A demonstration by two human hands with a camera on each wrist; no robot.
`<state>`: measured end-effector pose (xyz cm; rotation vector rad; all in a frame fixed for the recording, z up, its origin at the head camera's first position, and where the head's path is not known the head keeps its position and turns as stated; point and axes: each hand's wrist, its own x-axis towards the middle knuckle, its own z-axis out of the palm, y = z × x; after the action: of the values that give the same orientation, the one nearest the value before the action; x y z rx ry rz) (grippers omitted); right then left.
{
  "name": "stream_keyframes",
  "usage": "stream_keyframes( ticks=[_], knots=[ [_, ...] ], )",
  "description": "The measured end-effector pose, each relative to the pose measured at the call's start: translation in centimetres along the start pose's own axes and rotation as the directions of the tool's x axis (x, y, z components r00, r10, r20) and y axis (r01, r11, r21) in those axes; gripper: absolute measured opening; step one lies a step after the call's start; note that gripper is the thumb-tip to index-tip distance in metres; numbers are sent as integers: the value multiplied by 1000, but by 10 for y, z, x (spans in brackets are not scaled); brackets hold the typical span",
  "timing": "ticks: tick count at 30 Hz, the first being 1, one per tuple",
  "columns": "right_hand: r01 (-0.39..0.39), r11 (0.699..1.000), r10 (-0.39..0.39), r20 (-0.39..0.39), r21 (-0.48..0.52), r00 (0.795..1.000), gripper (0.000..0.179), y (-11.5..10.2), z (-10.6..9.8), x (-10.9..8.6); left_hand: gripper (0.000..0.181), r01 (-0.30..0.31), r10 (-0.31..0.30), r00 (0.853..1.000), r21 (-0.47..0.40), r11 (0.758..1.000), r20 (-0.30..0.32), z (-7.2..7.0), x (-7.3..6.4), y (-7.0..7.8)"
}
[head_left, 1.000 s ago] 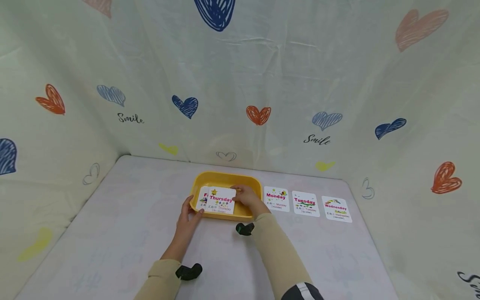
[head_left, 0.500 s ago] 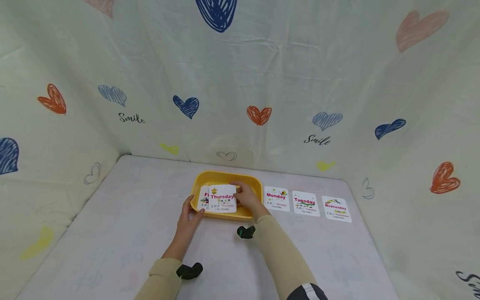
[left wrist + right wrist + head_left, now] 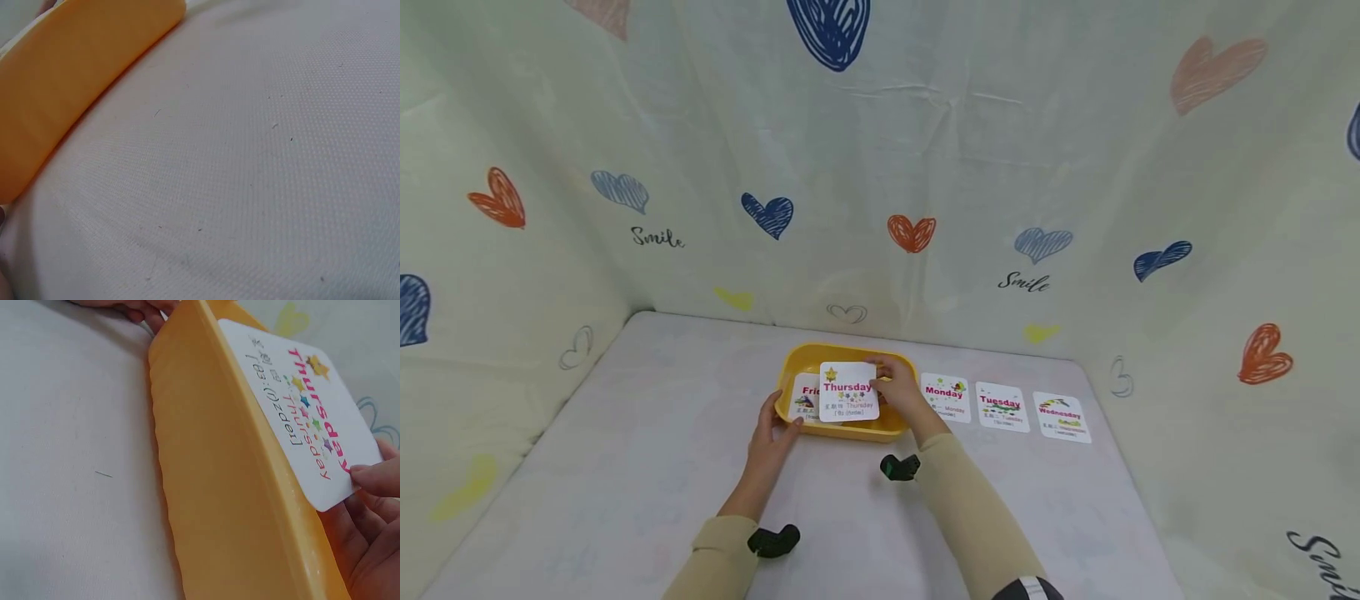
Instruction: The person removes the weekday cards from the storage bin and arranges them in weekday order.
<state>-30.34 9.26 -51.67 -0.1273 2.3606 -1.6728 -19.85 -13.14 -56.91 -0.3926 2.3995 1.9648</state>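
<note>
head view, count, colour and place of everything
tray: 1, yellow, on table
Thursday card: 1, white, held over tray
Fri card: 1, white, inside tray
Monday card, Tuesday card, Wednesday card: 3, white, right of tray
table: 1, whitish, underneath
heart backdrop: 1, pale, around table
wrist pieces: 2, black, both wrists
sleeves: 2, beige, both arms
striped band: 1, black/white, right sleeve
left hand: 1, bare, gripping tray
right hand: 1, bare, pinching Thursday card
</note>
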Motion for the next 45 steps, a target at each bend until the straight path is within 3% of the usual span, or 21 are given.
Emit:
stream_keyframes(
  ticks=[5, 13, 21, 34, 45],
  knots=[
    [-13, 1000, 13, -3, 2, 1000, 37, -3, -4, -6, 69, 5, -5, 1000, -2, 1000, 6, 1, 1, -2],
    [-1, 998, 6, -82, 66, 997, 39, -8, -10, -20, 70, 4, -4, 1000, 3, 1000, 5, 0, 1, -2],
    [-12, 984, 29, -95, 177, 995, 41, -11, -15, -41, 69, 14, -14, 1000, 11, 1000, -4, -1, 1, -2],
    [19, 973, 10, -121, 232, 993, 48, -6, -37, -75, 69, 2, -2, 1000, 1, 1000, -15, 2, 1, -4],
    [-15, 966, 73, -219, 257, 973, 30, 7, -54, -97, 70, 13, -13, 1000, 9, 1000, -20, 3, 3, -3]
  ],
)
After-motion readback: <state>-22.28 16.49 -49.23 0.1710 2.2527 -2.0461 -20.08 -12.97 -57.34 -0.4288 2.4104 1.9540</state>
